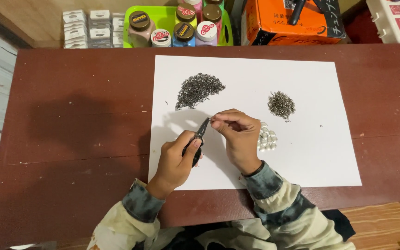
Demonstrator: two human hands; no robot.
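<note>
My left hand (176, 159) grips small black pliers (199, 139), their tip pointing up and right. My right hand (239, 136) pinches a tiny metal piece, too small to make out, right at the pliers' tip. Both hands hover over a white paper sheet (302, 153) on the dark brown table (70, 139). A large pile of small dark metal bits (197, 89) lies above my hands. A smaller pile of grey metal rings (281, 104) sits to the right. A cluster of white pearl beads (267, 138) lies just right of my right hand, partly hidden by it.
Behind the table, a green tray (151, 14) holds several capped jars. White small boxes (91, 28) are stacked to its left, an orange box (292, 23) stands to its right. A single tiny ring (321, 125) lies on the paper's right side.
</note>
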